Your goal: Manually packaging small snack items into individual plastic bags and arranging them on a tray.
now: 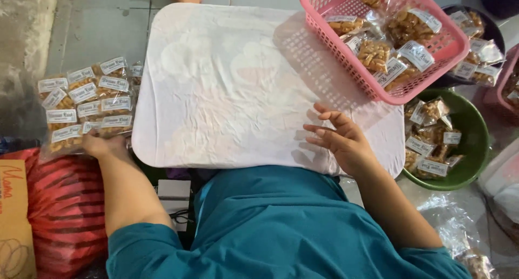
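On the floor, left: a large clear bag (86,103) is laid flat, packed with small snack packets in rows; each packet is topped by a white rectangular label, golden-brown pieces showing beneath.
Work surface: a white board (227,84) with rounded corners, covered in wrinkled film, is set in front of the person.
Pink basket (346,57): a lattice-walled plastic basket is rested on the board's upper right corner; loose labelled packets (374,53) of the same snack are heaped inside.
Green bowl (476,144): placed right of the board, below the basket; more labelled packets are held in it.
Dark bowl (494,33): seen behind the basket, also filled with packets.
Lower left: a red striped sack (65,208) and a brown carton (13,219) are placed beside the person's arm.
Left hand (105,146): pressed against the near edge of the large clear bag, fingers curled on it; whether it is gripped cannot be told.
Right hand (340,135): held loosely spread over the board's right edge, fingers apart and slightly bent, nothing grasped.
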